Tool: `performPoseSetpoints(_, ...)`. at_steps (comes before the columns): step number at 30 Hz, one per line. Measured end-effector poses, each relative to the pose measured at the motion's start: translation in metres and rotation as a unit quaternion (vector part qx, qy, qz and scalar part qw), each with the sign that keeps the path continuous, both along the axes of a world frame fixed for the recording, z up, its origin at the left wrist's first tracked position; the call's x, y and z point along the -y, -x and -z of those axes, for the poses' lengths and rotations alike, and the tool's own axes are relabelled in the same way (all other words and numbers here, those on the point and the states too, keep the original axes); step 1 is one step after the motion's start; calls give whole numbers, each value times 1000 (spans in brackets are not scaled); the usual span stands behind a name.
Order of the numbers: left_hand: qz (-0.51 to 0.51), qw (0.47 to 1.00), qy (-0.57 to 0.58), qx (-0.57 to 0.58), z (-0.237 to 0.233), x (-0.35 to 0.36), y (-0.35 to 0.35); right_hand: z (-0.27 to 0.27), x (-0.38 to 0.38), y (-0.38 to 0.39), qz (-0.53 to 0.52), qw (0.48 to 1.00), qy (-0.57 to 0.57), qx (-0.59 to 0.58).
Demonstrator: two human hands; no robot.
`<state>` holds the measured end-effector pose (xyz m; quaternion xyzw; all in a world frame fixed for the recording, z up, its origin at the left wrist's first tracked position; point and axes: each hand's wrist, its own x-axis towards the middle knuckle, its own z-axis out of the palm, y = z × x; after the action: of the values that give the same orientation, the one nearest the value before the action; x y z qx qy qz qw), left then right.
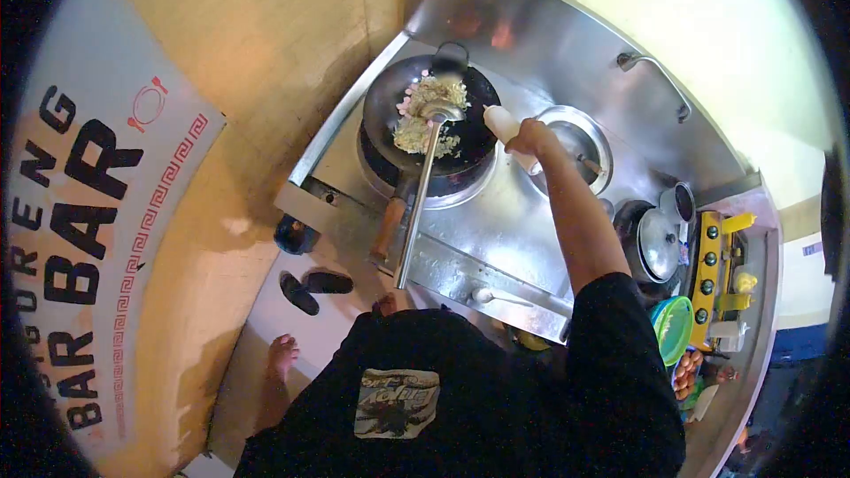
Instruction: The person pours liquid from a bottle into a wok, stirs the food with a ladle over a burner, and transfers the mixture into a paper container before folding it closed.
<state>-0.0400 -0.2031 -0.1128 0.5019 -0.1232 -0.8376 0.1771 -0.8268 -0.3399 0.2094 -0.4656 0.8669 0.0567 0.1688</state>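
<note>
My right hand (529, 138) is closed around a white squeeze bottle (503, 123), tilted with its tip near the right rim of the wok. Inside the dark wok (382, 97) lies food (414, 133) that looks like rice or noodles, with pink pieces. A metal ladle (427, 181) rests with its bowl on the food, its long handle reaching over the near rim beside the wok's wooden handle (387, 228). Low at my left side hangs my left hand (283, 352), away from the counter, its fingers loosely apart and nothing visible in them.
Right of the wok sits a round metal basin (604, 146) under a tap (660, 73). A white spoon (496, 296) lies on the counter's front ledge. Farther right are a lidded pot (658, 243), a green basin (675, 329), eggs (685, 375) and a yellow stove (708, 279). Dark sandals (314, 288) lie on the floor.
</note>
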Motion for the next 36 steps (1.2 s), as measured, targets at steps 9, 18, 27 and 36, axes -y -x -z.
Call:
performPoseSetpoints(9,162,917,250,264,-164,-10,207,39,-129,-32,126,912,252,297)
performPoseSetpoints(18,302,903,265,154,-212,49,404,219,-289,-9,233,634,610,416)
performPoseSetpoints(27,400,817,411,60,-204,50,427,142,-253,-152,456,654,399,453)
performPoseSetpoints(36,408,714,568,-7,-254,74,390,69,-152,-202,94,957,228,153)
